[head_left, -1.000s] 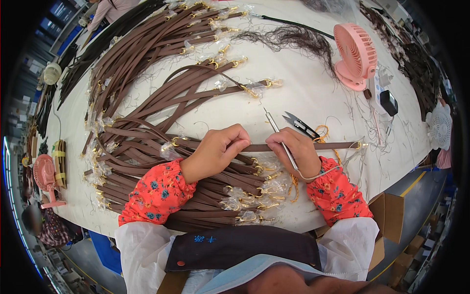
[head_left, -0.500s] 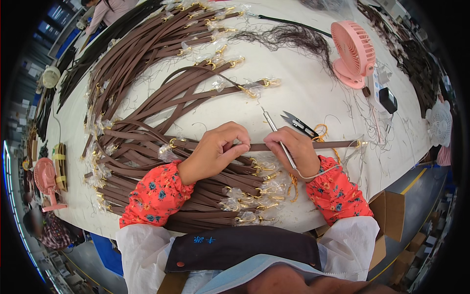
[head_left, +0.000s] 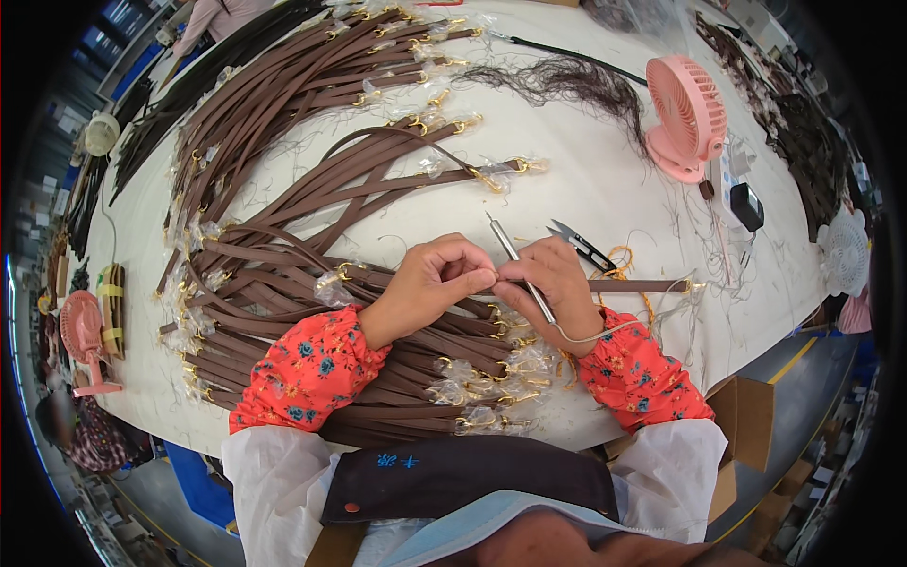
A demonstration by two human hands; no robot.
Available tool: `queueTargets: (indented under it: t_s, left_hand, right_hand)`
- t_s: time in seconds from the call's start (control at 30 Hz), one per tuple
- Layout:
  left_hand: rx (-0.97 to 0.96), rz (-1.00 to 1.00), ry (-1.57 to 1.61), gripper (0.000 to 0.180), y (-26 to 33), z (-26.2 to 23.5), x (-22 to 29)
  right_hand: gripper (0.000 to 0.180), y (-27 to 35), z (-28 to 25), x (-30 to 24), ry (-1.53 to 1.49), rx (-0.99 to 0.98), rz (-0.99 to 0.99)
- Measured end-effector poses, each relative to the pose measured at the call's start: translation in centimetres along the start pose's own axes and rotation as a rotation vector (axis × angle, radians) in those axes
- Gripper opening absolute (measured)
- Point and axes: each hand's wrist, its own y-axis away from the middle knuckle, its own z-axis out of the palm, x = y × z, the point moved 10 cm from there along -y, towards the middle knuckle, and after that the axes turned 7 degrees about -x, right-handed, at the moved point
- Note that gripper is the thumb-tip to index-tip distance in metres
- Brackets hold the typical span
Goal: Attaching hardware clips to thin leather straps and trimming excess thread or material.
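Note:
In the middle of the table my left hand [head_left: 430, 288] has its thumb and fingers pinched together; what they hold, if anything, is too small to make out. My right hand [head_left: 550, 283] meets its fingertips and is closed around a slim metal pen-shaped tool [head_left: 505, 239] with a thin pointed tip and a cord at its lower end. Behind both hands lies a brown strap [head_left: 642, 285] with a gold end fitting, partly hidden by them. Black-and-silver thread snips [head_left: 581, 248] lie just beyond my right hand, next to orange cord [head_left: 620, 263].
Many brown straps [head_left: 274, 123] with gold clasps in clear plastic spread across the left and under my forearms. A pink fan [head_left: 687, 113] stands at the back right beside a power strip [head_left: 727, 184]. Dark loose threads [head_left: 567, 80] lie at the back. An open cardboard box [head_left: 746, 425] is lower right.
My hands have come together, fingertips meeting over the strap. The pen-shaped tool has shifted left and slightly down with my right hand. The view has moved slightly.

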Motion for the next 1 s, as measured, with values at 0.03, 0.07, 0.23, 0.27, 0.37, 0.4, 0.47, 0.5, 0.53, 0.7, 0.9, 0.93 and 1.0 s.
queueTargets:
  t_s: [0.03,0.07,0.23,0.27,0.37,0.4,0.47,0.5,0.53,0.7,0.9,0.93,1.0]
  left_hand:
    - [-0.025,-0.015,-0.052,0.007,0.1,0.2,0.2]
    - [-0.020,-0.012,-0.050,0.007,0.1,0.2,0.1]
    - [0.119,0.272,-0.359,0.012,0.9,-0.3,3.7]
    - [0.121,0.275,-0.358,0.012,1.0,-0.5,3.8]
    - [-0.096,0.063,-0.315,0.013,0.5,0.6,1.3]
    - [-0.097,0.055,-0.281,0.015,0.4,0.7,1.0]
    - [-0.090,0.042,-0.246,0.016,0.4,0.4,0.6]
    - [-0.113,0.031,-0.241,0.016,0.4,0.6,0.4]
    - [-0.140,0.021,-0.236,0.016,0.3,0.8,0.3]
    - [-0.160,0.000,-0.287,0.015,-0.1,1.2,0.1]
    - [-0.178,0.031,-0.303,0.014,-0.1,1.4,0.5]
    - [-0.185,0.002,-0.294,0.015,-0.2,1.4,0.2]
    - [-0.192,-0.013,-0.270,0.015,-0.3,1.4,0.0]
  right_hand:
    - [0.012,-0.1,0.0,0.1,-0.003,0.009,0.004]
    - [0.012,-0.1,-0.1,0.0,-0.001,0.004,-0.001]
    - [0.010,0.0,-0.1,0.9,-0.171,-0.068,0.045]
    - [0.010,0.1,-0.2,0.9,-0.169,-0.070,0.044]
    - [0.004,0.4,-0.3,1.7,-0.441,-0.062,0.133]
    - [0.004,0.5,-0.5,1.3,-0.438,-0.066,0.134]
    - [0.003,0.8,1.2,1.7,-0.779,-0.156,0.261]
    - [0.003,0.8,1.5,1.6,-0.780,-0.162,0.261]
    - [0.005,0.8,2.1,1.4,-0.752,-0.203,0.243]
    - [0.012,1.1,2.7,1.6,-0.393,-0.332,0.224]
    - [0.028,0.9,1.9,-1.3,0.120,-0.308,-0.120]
    - [0.027,0.9,1.9,-1.4,0.184,-0.308,-0.139]
    - [0.026,0.9,1.8,-1.4,0.247,-0.310,-0.156]
